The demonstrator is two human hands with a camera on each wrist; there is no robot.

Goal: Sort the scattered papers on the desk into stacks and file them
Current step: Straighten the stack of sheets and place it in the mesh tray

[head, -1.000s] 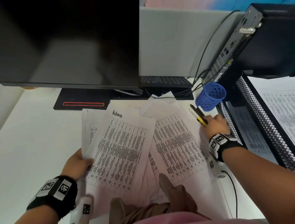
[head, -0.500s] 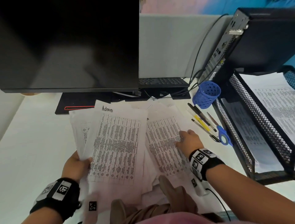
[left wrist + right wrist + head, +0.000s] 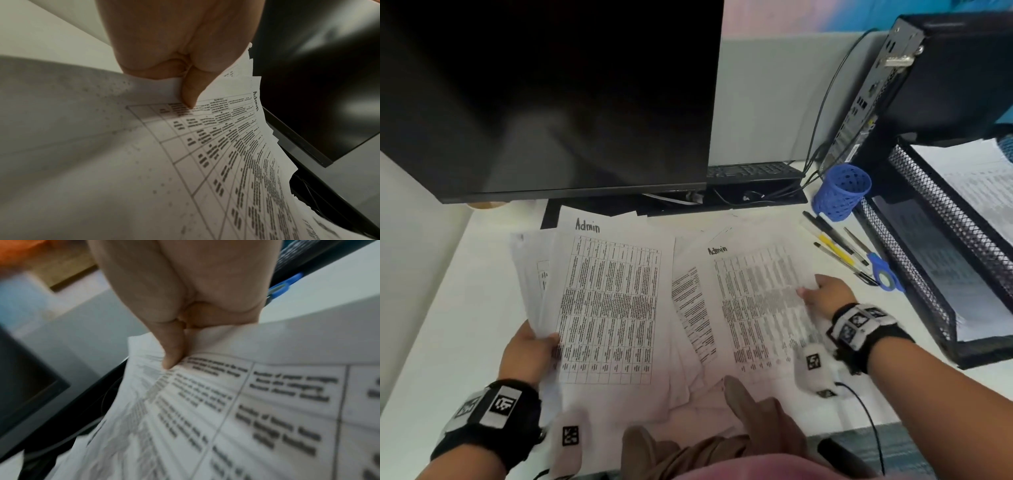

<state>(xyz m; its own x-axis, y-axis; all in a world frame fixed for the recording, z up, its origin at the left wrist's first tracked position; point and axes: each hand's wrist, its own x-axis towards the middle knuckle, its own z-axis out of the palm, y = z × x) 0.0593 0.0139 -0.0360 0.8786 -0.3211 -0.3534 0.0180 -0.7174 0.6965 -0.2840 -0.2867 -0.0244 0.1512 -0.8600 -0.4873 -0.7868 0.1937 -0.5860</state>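
Printed sheets with tables lie spread over the white desk (image 3: 448, 308). My left hand (image 3: 530, 346) grips the left edge of a fanned bundle of papers (image 3: 606, 308) whose top sheet is headed "Admin"; the left wrist view shows my thumb (image 3: 191, 94) pressed on that sheet (image 3: 226, 146). My right hand (image 3: 822, 294) pinches the right edge of another "Admin" sheet (image 3: 753, 301), thumb (image 3: 172, 353) on top of the sheet (image 3: 246, 402) in the right wrist view. More loose sheets (image 3: 688, 322) lie under and between the two.
A dark monitor (image 3: 551, 96) stands behind the papers. A black mesh tray (image 3: 928, 246) with filed sheets stands at the right, a computer case (image 3: 928, 78) above it. A tipped blue pen cup (image 3: 840, 192), pens (image 3: 832, 246) and blue-handled scissors (image 3: 883, 274) lie beside the tray.
My right hand left the pens by the tray, came back over the papers and took hold of the right-hand "Admin" sheet. The left hand kept its grip on the bundle.
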